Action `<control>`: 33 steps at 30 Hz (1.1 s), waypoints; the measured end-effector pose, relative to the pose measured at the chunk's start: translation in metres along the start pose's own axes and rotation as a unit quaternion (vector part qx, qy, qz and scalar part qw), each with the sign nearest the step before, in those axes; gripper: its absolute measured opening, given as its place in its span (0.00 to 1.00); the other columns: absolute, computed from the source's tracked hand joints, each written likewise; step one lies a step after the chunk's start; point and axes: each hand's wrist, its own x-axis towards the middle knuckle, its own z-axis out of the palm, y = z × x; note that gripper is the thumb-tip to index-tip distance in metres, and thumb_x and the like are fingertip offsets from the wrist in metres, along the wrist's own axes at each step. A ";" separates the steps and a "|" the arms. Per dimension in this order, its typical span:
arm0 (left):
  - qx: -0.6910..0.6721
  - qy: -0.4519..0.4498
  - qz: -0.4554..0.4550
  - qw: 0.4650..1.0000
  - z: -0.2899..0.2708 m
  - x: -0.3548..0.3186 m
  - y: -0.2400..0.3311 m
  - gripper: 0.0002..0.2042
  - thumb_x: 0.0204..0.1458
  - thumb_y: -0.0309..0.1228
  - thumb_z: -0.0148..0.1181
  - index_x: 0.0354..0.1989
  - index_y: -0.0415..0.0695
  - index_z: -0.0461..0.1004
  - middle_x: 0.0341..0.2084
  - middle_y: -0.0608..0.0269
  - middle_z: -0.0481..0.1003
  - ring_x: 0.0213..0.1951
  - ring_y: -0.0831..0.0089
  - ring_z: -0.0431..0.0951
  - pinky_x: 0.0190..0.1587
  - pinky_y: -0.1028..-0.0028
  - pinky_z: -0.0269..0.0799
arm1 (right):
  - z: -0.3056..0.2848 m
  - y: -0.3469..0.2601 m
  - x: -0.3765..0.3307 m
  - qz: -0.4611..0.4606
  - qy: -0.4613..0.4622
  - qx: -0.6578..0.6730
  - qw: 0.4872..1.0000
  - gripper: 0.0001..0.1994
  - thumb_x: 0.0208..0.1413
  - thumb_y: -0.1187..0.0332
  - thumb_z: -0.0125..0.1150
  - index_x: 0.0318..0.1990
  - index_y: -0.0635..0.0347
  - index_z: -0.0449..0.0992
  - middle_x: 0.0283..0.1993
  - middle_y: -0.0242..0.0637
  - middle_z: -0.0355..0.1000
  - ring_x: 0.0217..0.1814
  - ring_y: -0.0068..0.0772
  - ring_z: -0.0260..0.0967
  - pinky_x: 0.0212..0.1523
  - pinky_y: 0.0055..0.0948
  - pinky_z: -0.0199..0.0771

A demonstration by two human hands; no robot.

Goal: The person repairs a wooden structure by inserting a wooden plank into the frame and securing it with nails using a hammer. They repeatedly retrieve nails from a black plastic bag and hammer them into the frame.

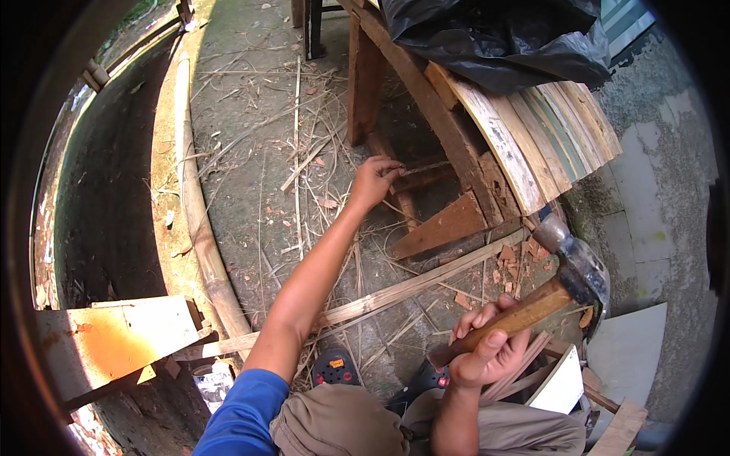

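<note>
Under the edge of the plank-topped bench (532, 144), in the head view, I see my left hand (374, 182) stretched out low, fingertips pinched shut on something thin and small against the bench's lower wooden brace (426, 176). It may be a nail or a sliver, but it is too small for me to tell. My right hand (490, 346) is closed around the wooden handle of a hammer (566, 277), held near my knee with its dark steel head up and to the right, close to the bench corner.

I judge the hammer head-heavy and stiff: the steel end will want to swing and drag the wrist, so a grip well back on the handle, as now, gives reach, while a grip nearer the head would give more control. The handle looks worn and smooth, possibly a little slick. The pinched piece looks light and easy to drop or bend, so fingertips only.

A long split bamboo strip (411, 289) lies across the littered ground between my hands, and black plastic sheeting (494, 38) sits on the bench.
</note>
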 end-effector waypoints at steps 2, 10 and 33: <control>0.010 -0.030 -0.012 0.999 -0.005 0.003 0.005 0.11 0.53 0.34 0.70 0.43 0.44 0.85 0.41 0.49 0.81 0.46 0.52 0.80 0.50 0.62 0.76 | 0.004 0.014 -0.008 -0.035 -0.027 -0.027 0.999 0.29 0.64 0.54 0.65 0.57 0.75 0.66 0.36 0.41 0.70 0.23 0.23 0.62 0.22 0.20 0.67; -0.042 0.032 -0.014 0.998 -0.018 -0.019 0.011 0.12 0.58 0.34 0.68 0.42 0.37 0.83 0.39 0.55 0.82 0.44 0.67 0.81 0.49 0.69 0.73 | 0.016 0.029 -0.028 0.025 -0.060 -0.025 0.998 0.19 0.67 0.63 0.61 0.52 0.75 0.71 0.28 0.37 0.74 0.25 0.23 0.69 0.29 0.22 0.72; 0.127 0.019 0.217 0.968 -0.123 0.091 0.377 0.06 0.54 0.24 0.69 0.38 0.36 0.83 0.32 0.55 0.84 0.34 0.71 0.86 0.39 0.73 0.78 | 0.011 -0.073 0.275 0.016 0.014 -0.363 0.932 0.32 0.61 0.73 0.57 0.72 0.73 0.57 0.59 0.62 0.69 0.63 0.63 0.67 0.65 0.49 0.64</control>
